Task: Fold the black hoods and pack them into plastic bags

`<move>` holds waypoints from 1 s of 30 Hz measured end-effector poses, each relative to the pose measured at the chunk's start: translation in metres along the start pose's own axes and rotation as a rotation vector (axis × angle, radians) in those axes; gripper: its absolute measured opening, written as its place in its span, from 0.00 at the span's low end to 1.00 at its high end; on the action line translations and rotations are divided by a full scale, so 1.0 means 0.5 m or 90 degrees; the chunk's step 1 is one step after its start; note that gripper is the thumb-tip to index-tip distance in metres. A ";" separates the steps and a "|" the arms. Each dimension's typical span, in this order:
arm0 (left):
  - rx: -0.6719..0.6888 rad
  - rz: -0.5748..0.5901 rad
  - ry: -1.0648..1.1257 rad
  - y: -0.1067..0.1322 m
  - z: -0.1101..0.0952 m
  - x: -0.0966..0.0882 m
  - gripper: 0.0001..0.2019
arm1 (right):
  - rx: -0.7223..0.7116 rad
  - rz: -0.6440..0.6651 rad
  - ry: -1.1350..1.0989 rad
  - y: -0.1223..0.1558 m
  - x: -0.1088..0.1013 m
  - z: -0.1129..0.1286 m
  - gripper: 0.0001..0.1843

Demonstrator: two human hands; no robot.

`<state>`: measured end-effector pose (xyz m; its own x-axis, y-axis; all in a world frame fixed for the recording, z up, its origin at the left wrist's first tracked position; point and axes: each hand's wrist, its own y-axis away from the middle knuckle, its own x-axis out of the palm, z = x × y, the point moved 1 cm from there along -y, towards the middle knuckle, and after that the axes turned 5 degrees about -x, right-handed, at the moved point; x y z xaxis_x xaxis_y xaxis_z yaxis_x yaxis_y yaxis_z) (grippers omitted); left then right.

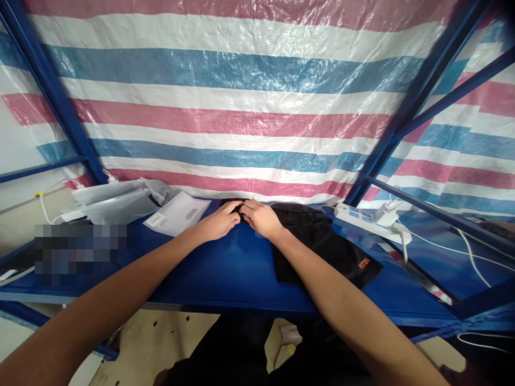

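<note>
Both my hands meet at the back of the blue table, over a small dark bundle that looks like black cloth (226, 202). My left hand (219, 221) has its fingers curled onto the bundle from the left. From the right, my right hand (263, 217) grips it with bent fingers, close against the left fingertips. Most of the bundle is hidden under the hands. Just right of it lies a black garment (309, 236), perhaps shorts, spread flat with orange lettering near its lower right corner. My right forearm passes over part of this garment.
Clear plastic bags (179, 213) and a translucent packet (120, 201) lie at the left. A white power strip (370, 222) with plugs and cables sits at the right. Blue metal posts (414, 107) frame the table (217, 273), with a striped plastic sheet (225, 107) behind.
</note>
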<state>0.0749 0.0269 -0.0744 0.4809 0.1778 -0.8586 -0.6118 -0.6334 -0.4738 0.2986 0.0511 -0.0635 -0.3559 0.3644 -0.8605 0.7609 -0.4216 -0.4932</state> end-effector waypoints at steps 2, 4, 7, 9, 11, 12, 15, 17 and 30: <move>-0.019 0.016 0.072 0.003 -0.001 -0.011 0.14 | -0.024 0.020 0.005 -0.004 -0.003 0.003 0.10; -0.034 0.020 0.107 0.005 0.000 -0.020 0.14 | -0.029 0.022 -0.016 -0.005 -0.008 0.004 0.11; -0.042 0.004 0.121 0.003 0.005 -0.027 0.14 | -0.026 0.014 -0.075 0.002 -0.015 0.000 0.11; -0.049 -0.016 0.129 -0.001 0.010 -0.027 0.15 | -0.034 0.002 -0.120 0.010 -0.018 -0.009 0.14; -0.062 -0.037 0.137 -0.006 0.017 -0.024 0.15 | -0.050 -0.008 -0.149 0.017 -0.018 -0.019 0.20; -0.069 -0.045 0.138 -0.009 0.020 -0.023 0.15 | -0.053 -0.013 -0.150 0.020 -0.016 -0.025 0.22; -0.074 -0.059 0.134 -0.010 0.023 -0.021 0.15 | -0.044 -0.021 -0.112 0.021 -0.008 -0.034 0.22; -0.063 -0.053 0.119 -0.005 0.020 -0.022 0.12 | -0.029 -0.021 -0.097 0.018 -0.004 -0.033 0.21; -0.064 -0.107 0.077 -0.004 0.037 -0.028 0.14 | 0.047 -0.024 -0.267 0.016 -0.013 -0.052 0.21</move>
<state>0.0579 0.0395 -0.0650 0.6464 0.1988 -0.7366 -0.4537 -0.6760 -0.5806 0.3210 0.0672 -0.0587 -0.5840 0.0170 -0.8116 0.7080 -0.4784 -0.5195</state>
